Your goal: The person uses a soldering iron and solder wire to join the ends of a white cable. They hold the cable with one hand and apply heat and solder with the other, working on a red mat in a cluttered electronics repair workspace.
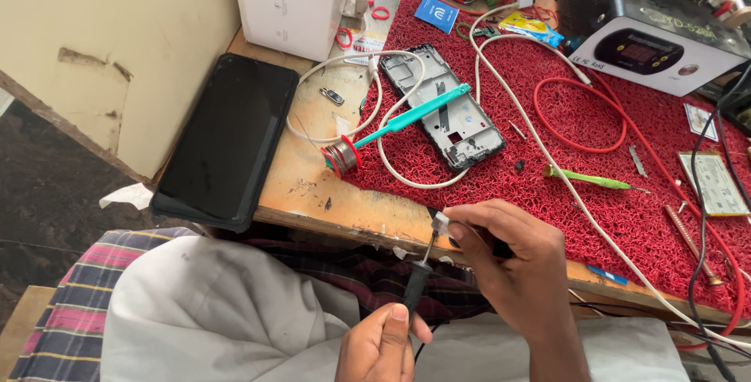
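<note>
My left hand (382,347) grips the black handle of a soldering iron (417,284) low in the view, its thin tip pointing up. My right hand (512,261) pinches a small white part (441,222) against that tip, just over the table's front edge. Farther back on the red mat (594,159) lies a stripped phone frame (446,108) with a teal toothbrush (411,118) across it. A spool of solder wire (341,157) sits by the toothbrush's end.
A dark tablet (223,139) hangs over the wooden table's left edge. A white cable (540,139) and a red wire (583,116) loop over the mat near a green screwdriver (591,180). A grey box with a display (661,46) and a white box (289,3) stand behind.
</note>
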